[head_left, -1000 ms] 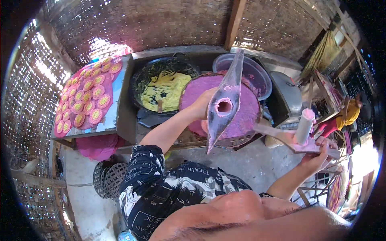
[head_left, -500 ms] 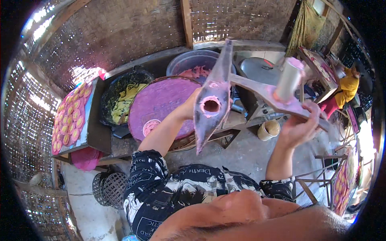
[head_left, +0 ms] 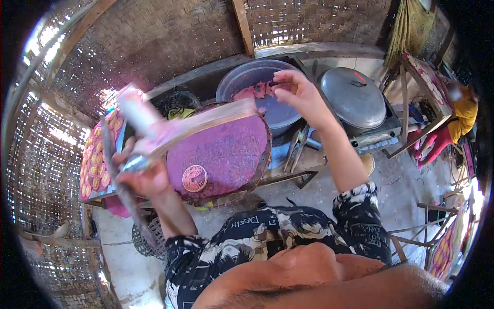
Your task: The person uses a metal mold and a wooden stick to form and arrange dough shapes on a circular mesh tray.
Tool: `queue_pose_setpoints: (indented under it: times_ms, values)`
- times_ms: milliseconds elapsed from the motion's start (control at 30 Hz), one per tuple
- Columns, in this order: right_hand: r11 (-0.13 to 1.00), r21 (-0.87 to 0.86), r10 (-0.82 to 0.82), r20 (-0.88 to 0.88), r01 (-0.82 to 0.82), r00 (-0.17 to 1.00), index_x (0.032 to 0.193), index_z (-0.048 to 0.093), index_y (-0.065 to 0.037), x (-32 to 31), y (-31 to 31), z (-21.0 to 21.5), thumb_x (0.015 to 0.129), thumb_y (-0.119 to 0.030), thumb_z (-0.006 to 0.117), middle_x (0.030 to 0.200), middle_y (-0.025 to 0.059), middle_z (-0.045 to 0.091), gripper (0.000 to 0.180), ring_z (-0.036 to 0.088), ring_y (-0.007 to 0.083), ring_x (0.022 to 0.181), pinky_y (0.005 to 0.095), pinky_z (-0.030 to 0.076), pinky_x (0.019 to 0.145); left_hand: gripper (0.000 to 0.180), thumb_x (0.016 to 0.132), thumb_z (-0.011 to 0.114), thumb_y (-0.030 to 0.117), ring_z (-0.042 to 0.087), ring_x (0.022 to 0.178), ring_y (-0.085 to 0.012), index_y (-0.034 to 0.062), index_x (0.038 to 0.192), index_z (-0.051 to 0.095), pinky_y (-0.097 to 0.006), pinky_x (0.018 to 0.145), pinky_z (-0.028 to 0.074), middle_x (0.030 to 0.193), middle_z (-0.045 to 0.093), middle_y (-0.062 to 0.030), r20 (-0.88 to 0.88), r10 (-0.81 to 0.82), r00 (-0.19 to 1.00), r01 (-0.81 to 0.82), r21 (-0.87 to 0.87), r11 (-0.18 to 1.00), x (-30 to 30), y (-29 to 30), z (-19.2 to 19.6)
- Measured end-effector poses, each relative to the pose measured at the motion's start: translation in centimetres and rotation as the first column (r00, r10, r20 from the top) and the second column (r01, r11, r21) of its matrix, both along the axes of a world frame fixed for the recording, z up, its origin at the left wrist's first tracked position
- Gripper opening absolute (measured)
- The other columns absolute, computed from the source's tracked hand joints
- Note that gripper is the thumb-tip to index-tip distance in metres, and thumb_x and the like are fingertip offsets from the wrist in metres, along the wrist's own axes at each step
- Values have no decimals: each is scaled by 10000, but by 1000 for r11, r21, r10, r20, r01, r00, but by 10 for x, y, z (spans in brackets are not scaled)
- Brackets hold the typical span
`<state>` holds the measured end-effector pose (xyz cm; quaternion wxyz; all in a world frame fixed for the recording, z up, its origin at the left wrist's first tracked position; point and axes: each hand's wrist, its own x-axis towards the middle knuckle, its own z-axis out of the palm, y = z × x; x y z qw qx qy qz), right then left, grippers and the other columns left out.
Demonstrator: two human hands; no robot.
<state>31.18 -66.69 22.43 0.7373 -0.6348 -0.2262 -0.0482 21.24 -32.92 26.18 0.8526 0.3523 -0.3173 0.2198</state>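
press now in left hand, right hand at basin

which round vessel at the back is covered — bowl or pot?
The metal pot on the right: a domed grey lid closes it. The grey bowl beside it is open, pink dough showing, with the right hand reaching in.

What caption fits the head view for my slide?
Left hand grips a blurred flat tool over a round purple mat; right hand reaches into a basin of pink dough.
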Motion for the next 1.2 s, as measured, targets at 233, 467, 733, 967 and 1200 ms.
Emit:
queue_pose_setpoints:
  times_ms: [233, 467, 733, 967, 1200]
  values:
    - [945, -328, -120, -395, -17, 911, 1027, 536, -53, 138, 11, -159, 749, -229, 599, 789, 63, 581, 335, 555, 130, 657, 274, 447, 529, 428, 699, 669, 320, 405, 1128, -260, 117, 1063, 573, -410, 1020, 241, 1224, 437, -161, 28, 161, 986, -153, -197, 968, -64, 73, -21]
    - [678, -711, -29, -277, -185, 960, 997, 581, -48, 187, 93, -255, 720, -339, 593, 821, 131, 607, 402, 593, 208, 655, 351, 472, 501, 396, 703, 661, 298, 283, 1223, -309, 88, 1027, 576, -426, 1042, 190, 1267, 374, -197, -125, 647, 752, -649, -312, 694, -104, 50, -20]
    - [297, -638, 143, -706, -710, 694, 702, 613, -34, 230, 104, -229, 674, -288, 612, 642, 102, 583, 255, 539, 208, 505, 356, 430, 437, 380, 710, 643, 306, 316, 1203, -312, 66, 1000, 587, -455, 1021, 233, 1268, 386, -168, -126, 761, 636, -745, -359, 563, -171, -18, -23]
    - [71, -979, 417, -146, -192, 897, 923, 530, 11, 298, -20, -222, 624, -12, 529, 790, 199, 595, 300, 600, 331, 685, 413, 476, 609, 372, 669, 679, 286, 316, 1200, -322, 100, 981, 599, -461, 1025, 219, 1263, 395, -164, -190, 879, 437, -872, -329, 363, -180, -80, -24]
    - [117, -981, 262, 182, 157, 948, 940, 539, 21, 360, -28, -243, 717, -85, 485, 782, 186, 605, 253, 590, 359, 762, 425, 479, 658, 373, 633, 710, 270, 317, 1198, -331, 129, 964, 609, -465, 1028, 207, 1258, 403, -161, -203, 901, 384, -898, -309, 313, -158, -121, -14]
